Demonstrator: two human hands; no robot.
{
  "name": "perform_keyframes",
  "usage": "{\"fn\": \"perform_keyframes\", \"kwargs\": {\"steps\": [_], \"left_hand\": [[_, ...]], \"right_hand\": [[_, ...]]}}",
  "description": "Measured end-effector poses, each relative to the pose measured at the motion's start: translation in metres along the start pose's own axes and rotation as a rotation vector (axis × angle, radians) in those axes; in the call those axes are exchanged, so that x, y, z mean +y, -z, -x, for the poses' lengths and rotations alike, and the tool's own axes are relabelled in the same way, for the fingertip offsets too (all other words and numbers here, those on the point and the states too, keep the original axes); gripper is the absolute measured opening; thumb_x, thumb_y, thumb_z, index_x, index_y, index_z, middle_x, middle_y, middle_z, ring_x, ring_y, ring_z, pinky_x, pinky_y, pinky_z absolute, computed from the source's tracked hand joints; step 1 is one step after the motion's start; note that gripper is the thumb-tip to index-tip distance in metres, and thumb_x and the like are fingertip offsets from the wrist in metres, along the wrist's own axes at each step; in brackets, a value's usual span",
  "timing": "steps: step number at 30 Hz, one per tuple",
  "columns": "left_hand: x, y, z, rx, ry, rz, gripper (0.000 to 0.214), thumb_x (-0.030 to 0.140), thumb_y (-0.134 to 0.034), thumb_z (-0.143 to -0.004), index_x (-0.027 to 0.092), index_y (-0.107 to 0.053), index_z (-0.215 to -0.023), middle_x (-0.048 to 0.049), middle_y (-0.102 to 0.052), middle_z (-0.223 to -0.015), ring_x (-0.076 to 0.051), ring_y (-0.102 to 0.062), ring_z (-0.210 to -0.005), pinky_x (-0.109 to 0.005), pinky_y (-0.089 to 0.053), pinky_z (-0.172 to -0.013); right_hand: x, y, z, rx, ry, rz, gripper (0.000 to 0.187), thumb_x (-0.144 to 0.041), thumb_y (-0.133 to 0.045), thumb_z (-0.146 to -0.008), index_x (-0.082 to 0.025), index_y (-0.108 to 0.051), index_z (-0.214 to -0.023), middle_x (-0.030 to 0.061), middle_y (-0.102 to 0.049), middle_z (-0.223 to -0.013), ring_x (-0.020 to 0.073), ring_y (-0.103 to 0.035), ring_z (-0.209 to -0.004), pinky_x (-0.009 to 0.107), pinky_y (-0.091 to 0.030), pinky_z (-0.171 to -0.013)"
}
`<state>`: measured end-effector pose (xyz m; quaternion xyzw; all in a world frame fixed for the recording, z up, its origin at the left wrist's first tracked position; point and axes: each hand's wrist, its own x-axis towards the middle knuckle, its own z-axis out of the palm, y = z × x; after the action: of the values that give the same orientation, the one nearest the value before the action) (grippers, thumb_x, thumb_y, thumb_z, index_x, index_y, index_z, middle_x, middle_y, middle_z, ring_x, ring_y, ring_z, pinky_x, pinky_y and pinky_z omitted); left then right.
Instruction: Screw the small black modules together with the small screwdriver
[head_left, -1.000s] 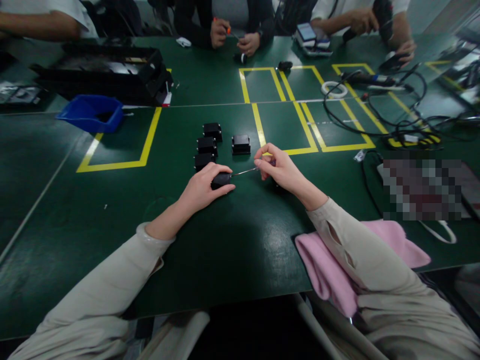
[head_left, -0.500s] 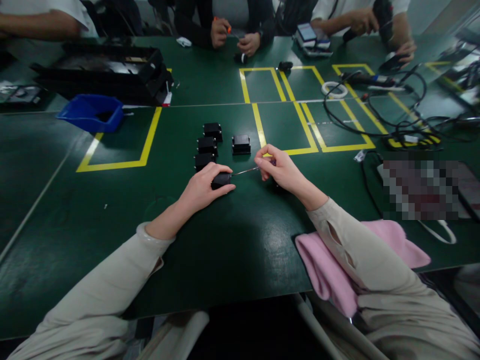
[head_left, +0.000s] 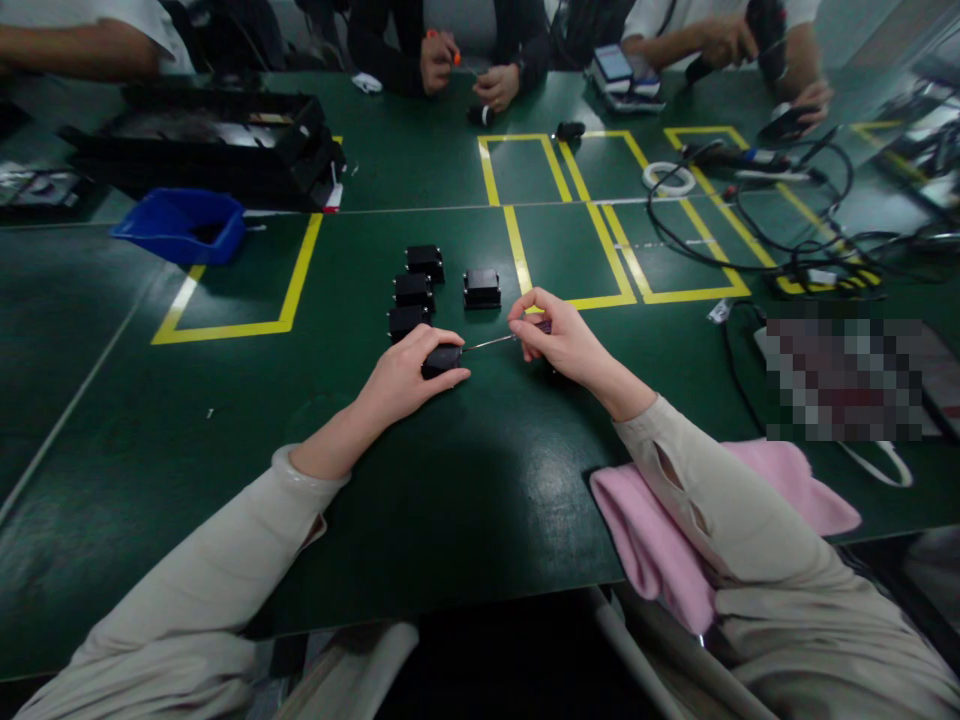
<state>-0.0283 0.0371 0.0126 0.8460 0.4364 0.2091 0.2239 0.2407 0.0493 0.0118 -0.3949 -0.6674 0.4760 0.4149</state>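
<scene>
My left hand (head_left: 409, 375) is closed around a small black box-shaped part (head_left: 442, 361) on the table, thumb on the near side and fingers over the far side. From its right end a thin metal shaft runs to my right hand (head_left: 551, 335), which pinches a screwdriver (head_left: 491, 343); most of its handle is hidden by the fingers. Whether the tip sits in a screw is too small to tell. Just beyond my left hand stand similar black parts (head_left: 414, 291) in a column, and another black part (head_left: 481, 288) stands apart to their right.
A blue bin (head_left: 184, 228) and stacked black trays (head_left: 202, 150) stand at the left. Coiled cables (head_left: 750, 265) lie on the right, above a pink cloth (head_left: 645, 520) under my right forearm. Across the green table (head_left: 465, 500) several people work; one person's hand (head_left: 442, 65) holds something orange.
Hardly anything differs. Both hands keep their places on the black part and the screwdriver, with a slight shift of the whole view.
</scene>
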Motion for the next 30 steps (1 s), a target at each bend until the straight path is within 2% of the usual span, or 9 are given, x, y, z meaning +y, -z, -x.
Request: {"fn": "perform_keyframes", "kwargs": {"steps": [5, 11, 14, 18, 25, 30], "left_hand": [[-0.0006, -0.0004, 0.0000, 0.001, -0.006, 0.004, 0.037, 0.049, -0.067, -0.097, 0.024, -0.065, -0.123, -0.0088, -0.068, -0.122, -0.030, -0.065, -0.114, -0.045, -0.052, -0.100], [-0.0015, -0.0013, -0.0001, 0.007, -0.008, -0.004, 0.037, 0.049, -0.067, -0.096, 0.024, -0.065, -0.123, -0.0082, -0.068, -0.122, -0.030, -0.065, -0.113, -0.045, -0.052, -0.100], [-0.0016, -0.0008, -0.0001, 0.005, -0.013, -0.003, 0.037, 0.049, -0.067, -0.097, 0.023, -0.065, -0.123, -0.0088, -0.068, -0.122, -0.030, -0.065, -0.113, -0.045, -0.052, -0.099], [-0.0020, -0.0006, -0.0002, 0.005, -0.012, -0.002, 0.038, 0.049, -0.068, -0.096, 0.023, -0.065, -0.123, -0.0091, -0.068, -0.122, -0.030, -0.065, -0.113, -0.045, -0.052, -0.100], [-0.0021, -0.0015, -0.0004, 0.009, -0.004, -0.006, 0.037, 0.049, -0.068, -0.096, 0.024, -0.065, -0.123, -0.0080, -0.068, -0.121, -0.030, -0.065, -0.113, -0.046, -0.052, -0.100], [-0.0019, -0.0013, -0.0001, 0.008, -0.009, -0.002, 0.037, 0.049, -0.068, -0.096, 0.024, -0.065, -0.123, -0.0089, -0.068, -0.122, -0.030, -0.065, -0.114, -0.045, -0.052, -0.100]], "right_hand": [[-0.0028, 0.0023, 0.0002, 0.020, 0.041, 0.057, 0.021, -0.019, -0.071, -0.089, -0.023, -0.053, -0.100, -0.0084, -0.057, -0.065, 0.0109, -0.058, -0.055, 0.028, -0.043, -0.059], [0.0001, -0.0006, -0.0005, -0.002, -0.014, -0.022, 0.020, -0.039, -0.064, -0.099, -0.023, -0.052, -0.097, -0.0107, -0.050, -0.054, 0.0113, -0.054, -0.050, 0.027, -0.045, -0.056], [-0.0006, 0.0000, -0.0001, 0.013, 0.012, 0.002, 0.015, -0.028, -0.066, -0.094, -0.022, -0.053, -0.099, -0.0097, -0.053, -0.059, 0.0107, -0.057, -0.052, 0.027, -0.045, -0.057], [-0.0027, 0.0017, 0.0001, 0.026, 0.032, 0.047, 0.020, -0.020, -0.069, -0.088, -0.022, -0.053, -0.100, -0.0080, -0.058, -0.067, 0.0104, -0.059, -0.055, 0.026, -0.043, -0.057], [0.0008, 0.0006, -0.0008, -0.013, 0.002, -0.004, 0.019, -0.038, -0.064, -0.098, -0.023, -0.052, -0.097, -0.0100, -0.052, -0.056, 0.0113, -0.054, -0.051, 0.026, -0.042, -0.056], [-0.0023, 0.0022, -0.0003, 0.012, 0.037, 0.058, 0.019, -0.021, -0.069, -0.089, -0.023, -0.053, -0.100, -0.0079, -0.057, -0.066, 0.0109, -0.058, -0.055, 0.027, -0.043, -0.058]]}}
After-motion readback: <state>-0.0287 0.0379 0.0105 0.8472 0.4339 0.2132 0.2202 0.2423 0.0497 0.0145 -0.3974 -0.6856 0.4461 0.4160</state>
